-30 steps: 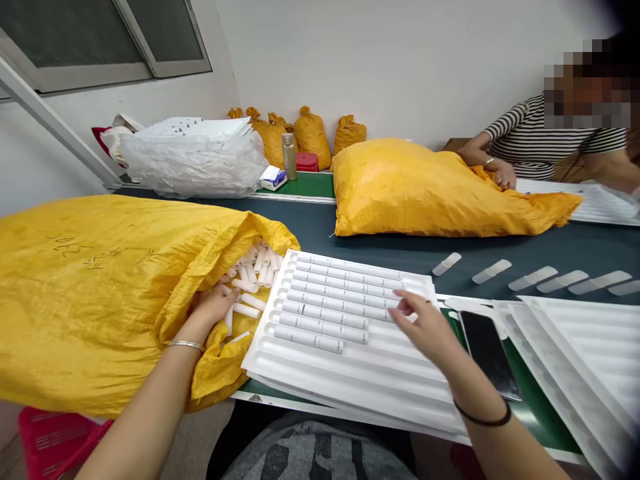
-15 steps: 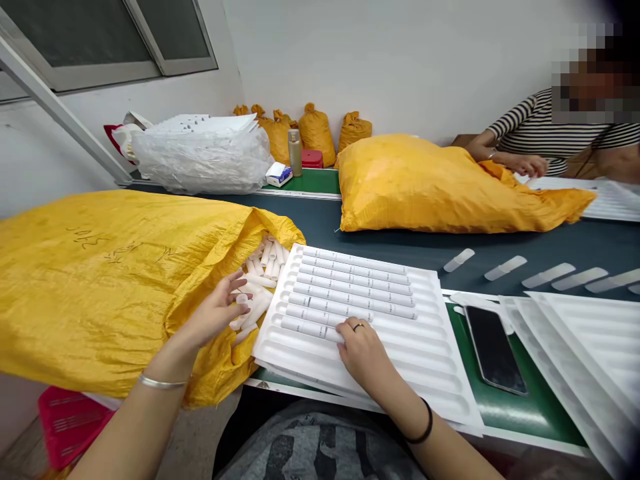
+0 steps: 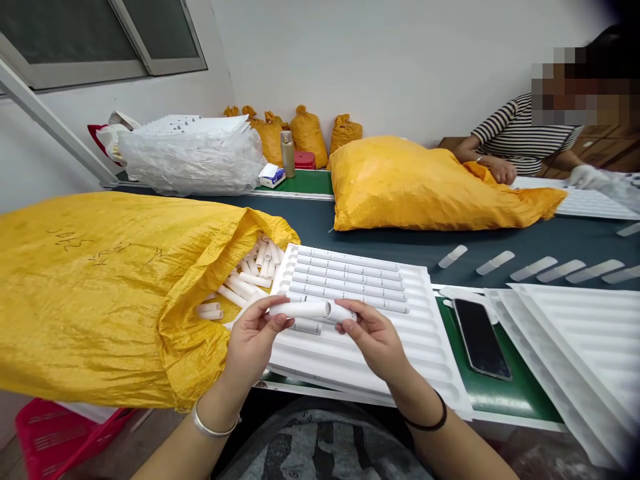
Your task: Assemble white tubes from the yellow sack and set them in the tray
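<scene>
Between the fingers of my left hand [image 3: 257, 330] is a plain white tube [image 3: 303, 309], held level above the tray. My right hand [image 3: 375, 337] pinches a shorter-looking white printed tube [image 3: 342, 311], its near end meeting or almost meeting the plain one. Below both hands lies a white grooved tray [image 3: 425, 333], with rows of printed tubes [image 3: 350, 275] in its upper grooves. To the left, an open yellow sack [image 3: 120, 287] shows loose white tubes [image 3: 263, 257] in its mouth.
A phone [image 3: 483, 338] lies right of the tray, beside stacked white trays [image 3: 575, 333]. Translucent pieces [image 3: 534, 268] line the dark belt [image 3: 380, 247]. Across it sit an orange sack [image 3: 400, 183] and a co-worker in a striped top [image 3: 515, 133]. A plastic-wrapped stack [image 3: 195, 157] stands far left.
My left hand has come out of the sack's mouth with a white tube. My right hand has lifted a printed tube off the tray, and the two tubes are brought together.
</scene>
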Available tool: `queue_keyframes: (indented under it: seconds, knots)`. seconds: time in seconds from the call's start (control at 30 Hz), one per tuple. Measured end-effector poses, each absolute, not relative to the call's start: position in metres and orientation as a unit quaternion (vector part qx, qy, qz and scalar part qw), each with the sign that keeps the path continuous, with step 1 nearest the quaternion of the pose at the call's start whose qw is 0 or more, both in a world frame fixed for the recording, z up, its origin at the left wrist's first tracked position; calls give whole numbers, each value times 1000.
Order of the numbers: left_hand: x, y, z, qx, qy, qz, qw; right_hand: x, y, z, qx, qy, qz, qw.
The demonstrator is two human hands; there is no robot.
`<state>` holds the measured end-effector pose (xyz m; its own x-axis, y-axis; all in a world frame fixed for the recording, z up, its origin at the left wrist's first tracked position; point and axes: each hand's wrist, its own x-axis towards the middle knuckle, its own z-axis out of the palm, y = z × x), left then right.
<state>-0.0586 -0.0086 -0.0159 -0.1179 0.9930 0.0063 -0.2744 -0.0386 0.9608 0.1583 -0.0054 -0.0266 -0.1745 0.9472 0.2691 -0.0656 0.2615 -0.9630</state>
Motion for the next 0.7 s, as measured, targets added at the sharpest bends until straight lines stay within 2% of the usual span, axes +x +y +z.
queue_keyframes:
  seconds: [0.17,0.33,0.5,0.63,0.7]
  knots:
    - [-65,-10,-13,589,508,486,398,189,3,-6,-355,-761,254,479]
    - [-61,-9,-1,724,485,410,271,196,6,0,-342,-800,192,455]
    - [-58,-9,5,805,410,415,104,196,5,-3,-429,-738,289,433]
    - [-54,-11,8,815,378,437,43,195,2,-5,-458,-616,486,418]
    - [-50,-11,8,822,362,439,31,193,0,-3,-450,-580,536,417]
